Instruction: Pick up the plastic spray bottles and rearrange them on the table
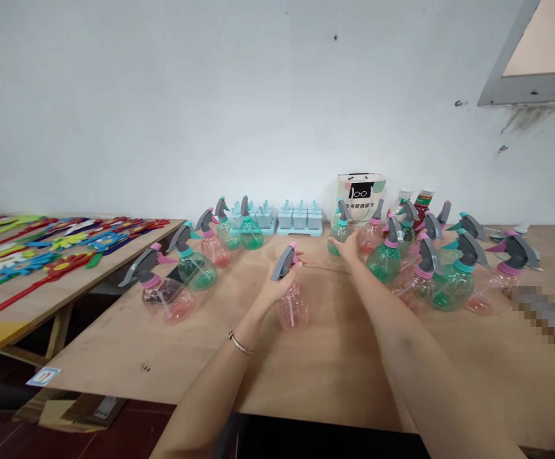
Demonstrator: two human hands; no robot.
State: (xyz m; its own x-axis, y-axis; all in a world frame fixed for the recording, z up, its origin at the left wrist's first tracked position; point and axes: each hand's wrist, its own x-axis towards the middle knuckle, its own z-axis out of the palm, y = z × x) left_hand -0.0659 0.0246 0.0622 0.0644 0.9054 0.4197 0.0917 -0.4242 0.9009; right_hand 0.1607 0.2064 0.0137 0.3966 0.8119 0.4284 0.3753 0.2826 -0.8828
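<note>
My left hand (281,280) is wrapped round the neck of a pink spray bottle (294,310) with a grey and pink trigger head, upright near the table's middle. Farther back, my right hand (346,247) has its fingers at the side of a green spray bottle (335,243) with a teal collar; whether they grip it is hard to tell. To the left is a group of pink and green spray bottles (198,271). More of them, among them a green bottle (383,262) with a pink collar, stand close together on the right, beside my right forearm.
Light blue moulds (300,220) and a printed paper bag (359,191) stand along the wall. Red bottles (423,207) are behind the right group. Another table (23,312) at the left bears colourful hand-shaped and flower-shaped items. A blurred patch covers something at the right.
</note>
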